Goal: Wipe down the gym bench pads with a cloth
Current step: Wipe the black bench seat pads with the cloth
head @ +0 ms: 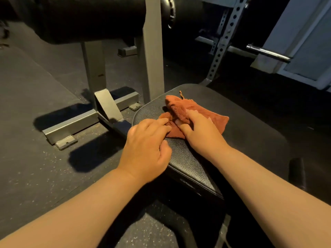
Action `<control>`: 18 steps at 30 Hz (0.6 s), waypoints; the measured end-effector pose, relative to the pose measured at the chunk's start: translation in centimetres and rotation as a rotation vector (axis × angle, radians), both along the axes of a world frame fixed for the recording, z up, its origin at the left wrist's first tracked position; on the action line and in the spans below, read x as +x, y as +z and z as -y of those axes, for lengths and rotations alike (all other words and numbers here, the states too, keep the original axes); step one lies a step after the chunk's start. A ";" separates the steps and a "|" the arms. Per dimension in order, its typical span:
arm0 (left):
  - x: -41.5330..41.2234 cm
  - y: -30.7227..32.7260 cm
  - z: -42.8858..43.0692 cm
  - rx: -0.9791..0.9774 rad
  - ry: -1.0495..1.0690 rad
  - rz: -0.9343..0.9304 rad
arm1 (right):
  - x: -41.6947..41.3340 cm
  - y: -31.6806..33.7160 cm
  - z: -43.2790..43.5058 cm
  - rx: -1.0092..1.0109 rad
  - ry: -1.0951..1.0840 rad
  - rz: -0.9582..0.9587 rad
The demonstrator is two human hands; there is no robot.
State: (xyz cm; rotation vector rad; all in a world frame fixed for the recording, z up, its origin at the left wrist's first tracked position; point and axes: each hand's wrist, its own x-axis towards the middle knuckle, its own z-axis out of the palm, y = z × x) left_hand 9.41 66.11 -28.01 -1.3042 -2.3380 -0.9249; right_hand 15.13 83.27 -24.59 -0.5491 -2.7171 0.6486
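Two bare hands work an orange cloth at the far left corner of a black textured pad in a dim gym. The right hand lies on top of the cloth with its fingers curled over a raised fold, the thumb closing against that fold from the near side. The left hand sits just beside it at the pad's left edge, knuckles bent, its fingertips touching the cloth's left edge while the thumb is tucked low toward the pad; whether this hand grips the fabric or only presses it cannot be told. The cloth is bunched and creased, partly flat on the pad and partly lifted, with a loose thread standing at its far edge.

To the left of the pad, a grey steel base bar rests on the speckled dark rubber floor. A grey upright post rises from behind the pad's far left corner, and a thick black roll pad spans the top left of the view. A dark weight plate shows beside the post at the far edge. To the far right stand a perforated metal post and the chrome end of a bar.
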 end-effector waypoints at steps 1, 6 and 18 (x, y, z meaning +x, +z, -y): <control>0.0 -0.1 0.0 0.026 -0.004 0.004 | 0.8 0.3 -0.3 -0.009 0.004 -0.050; 0.2 -0.5 -0.1 0.135 0.019 0.017 | 1.9 0.6 -1.8 0.143 -0.165 0.010; 0.2 -0.6 -0.5 0.061 0.070 0.022 | -0.3 0.5 -1.8 0.123 -0.025 0.153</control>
